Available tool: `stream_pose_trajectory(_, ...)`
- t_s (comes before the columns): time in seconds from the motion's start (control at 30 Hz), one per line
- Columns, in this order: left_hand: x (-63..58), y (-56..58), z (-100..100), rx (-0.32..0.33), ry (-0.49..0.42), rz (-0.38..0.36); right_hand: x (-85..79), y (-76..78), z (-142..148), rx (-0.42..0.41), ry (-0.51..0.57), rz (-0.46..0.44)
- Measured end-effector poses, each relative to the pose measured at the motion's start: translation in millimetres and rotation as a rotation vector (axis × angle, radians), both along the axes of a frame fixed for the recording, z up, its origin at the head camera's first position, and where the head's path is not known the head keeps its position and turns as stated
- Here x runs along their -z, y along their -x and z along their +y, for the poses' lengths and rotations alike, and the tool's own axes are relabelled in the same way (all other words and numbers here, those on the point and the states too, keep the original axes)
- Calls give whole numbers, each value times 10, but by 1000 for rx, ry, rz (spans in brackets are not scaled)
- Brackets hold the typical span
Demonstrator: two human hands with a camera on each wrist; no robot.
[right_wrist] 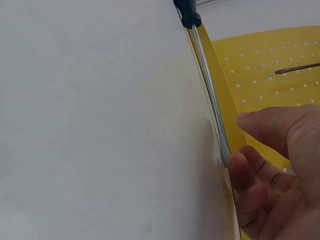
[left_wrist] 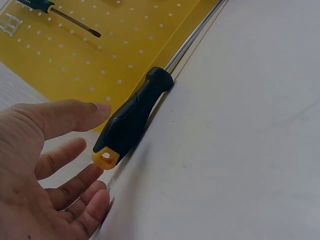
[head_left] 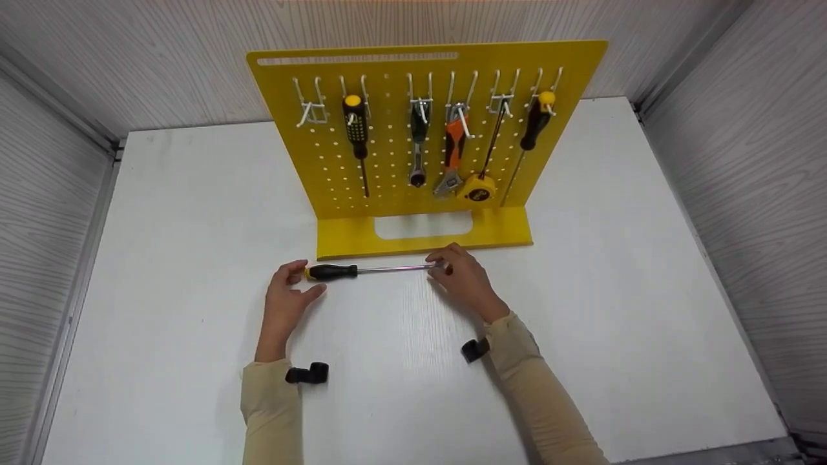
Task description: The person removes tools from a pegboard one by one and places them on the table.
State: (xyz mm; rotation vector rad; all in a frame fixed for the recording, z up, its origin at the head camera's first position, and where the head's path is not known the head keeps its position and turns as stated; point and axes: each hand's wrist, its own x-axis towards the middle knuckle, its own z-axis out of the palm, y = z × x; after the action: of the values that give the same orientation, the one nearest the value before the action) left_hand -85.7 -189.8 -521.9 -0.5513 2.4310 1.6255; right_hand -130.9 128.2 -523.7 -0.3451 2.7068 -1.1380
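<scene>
A flat-tipped screwdriver with a black handle and yellow end lies sideways on the white table, just in front of the yellow pegboard. Around its handle end is my left hand, thumb and fingers spread apart; the left wrist view shows the yellow end cap between them, fingertips right at it. My right hand is at the blade end. In the right wrist view its thumb stands off from the loosely bent fingers, whose tips are right beside the flat blade tip.
On the pegboard's white hooks hang a yellow-and-black screwdriver, a ratchet wrench, an orange-handled adjustable wrench, a yellow tape measure and another screwdriver. The leftmost hook holds nothing. Pale panel walls surround the table.
</scene>
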Motion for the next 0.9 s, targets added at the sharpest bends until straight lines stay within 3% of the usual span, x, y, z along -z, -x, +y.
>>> stream_pose_trajectory(0.33, -236, 11, 22, -14, 7, 90, -15, 40, 13, 49, 225, -60)
stream_pose_trajectory(0.53, -402, 89, 61, -16, 13, 172, -37, 59, -17, 15, 353, -98)
stream_pose_trajectory(0.7, -490, 149, 124, -15, -6, 243, -92, 86, -48, -13, 404, -129)
stream_pose_trajectory(0.9, -582, 226, 216, -9, -13, 268, -193, 131, -146, -1, 415, -171)
